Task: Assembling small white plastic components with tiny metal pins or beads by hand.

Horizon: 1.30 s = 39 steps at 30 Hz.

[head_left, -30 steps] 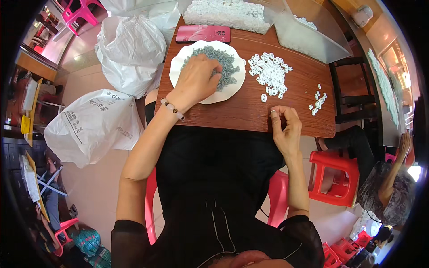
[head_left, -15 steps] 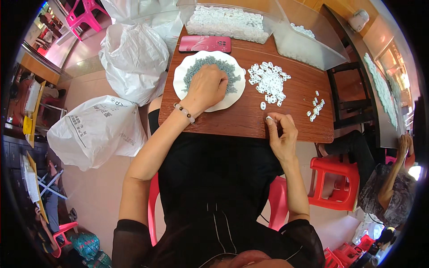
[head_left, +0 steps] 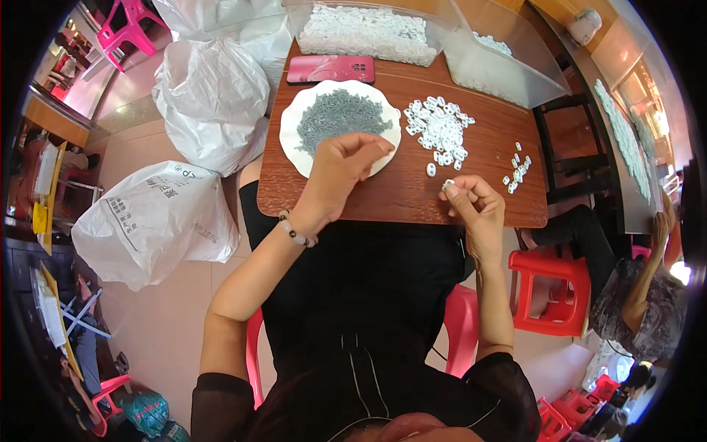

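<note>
A scalloped white plate (head_left: 289,140) holds a heap of small, slender grey pieces (head_left: 342,114) that look like screws. My left hand (head_left: 340,173) is over the plate's near right rim, thumb and fingers pinched together; what they hold is hidden. Close to the table's front edge, my right hand (head_left: 477,206) pinches a small white plastic piece (head_left: 448,183) between thumb and forefinger. Beyond it lies a pile of similar white plastic pieces (head_left: 440,127) with holes in them. A smaller scatter of white pieces (head_left: 519,168) is toward the right edge.
Clear bins, one full of white pieces (head_left: 368,37) and another (head_left: 490,74), stand along the back of the wooden table (head_left: 398,193). A pink phone (head_left: 331,69) lies behind the plate. White sacks (head_left: 158,221) fill the left; a red stool (head_left: 549,295) and another person (head_left: 637,309) are right.
My left hand has lifted out of the grey heap and come nearer and right, pinched. The right hand has turned and risen slightly, and a white piece now shows at its fingertips.
</note>
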Motion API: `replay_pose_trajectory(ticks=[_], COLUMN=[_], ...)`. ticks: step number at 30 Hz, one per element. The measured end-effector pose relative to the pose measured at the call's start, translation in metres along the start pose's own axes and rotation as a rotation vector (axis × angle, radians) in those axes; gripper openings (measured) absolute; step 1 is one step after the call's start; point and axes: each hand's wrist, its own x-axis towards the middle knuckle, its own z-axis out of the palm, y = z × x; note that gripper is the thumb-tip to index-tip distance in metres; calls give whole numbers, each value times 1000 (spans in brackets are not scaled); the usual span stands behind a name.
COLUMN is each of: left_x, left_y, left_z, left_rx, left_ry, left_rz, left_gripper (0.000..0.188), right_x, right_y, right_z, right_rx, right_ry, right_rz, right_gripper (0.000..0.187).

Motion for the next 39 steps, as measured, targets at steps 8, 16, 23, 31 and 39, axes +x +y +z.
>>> replay_pose_trajectory(ticks=[8, 16, 23, 31, 39], left_x=[-21, -22, -23, -23, -25], left_y=[-18, -31, -28, -30, -33], left_z=[38, 43, 46, 48, 49], left_rx=[-98, -82, -76, -58, -63], left_ry=[-142, -139, -136, -142, -131], left_rz=[-187, -196, -209, -169, -173], left_gripper=[16, 18, 16, 16, 15], right_x=[-9, -11, -10, -11, -12], right_y=[-9, -4, -1, 0, 1], right_z=[7, 3, 2, 3, 3], right_rx=[97, 113, 81, 104, 109], right_ry=[-116, -84, -74, -77, -64], right_rz=[57, 25, 14, 9, 10], right_gripper=[9, 7, 9, 8, 7])
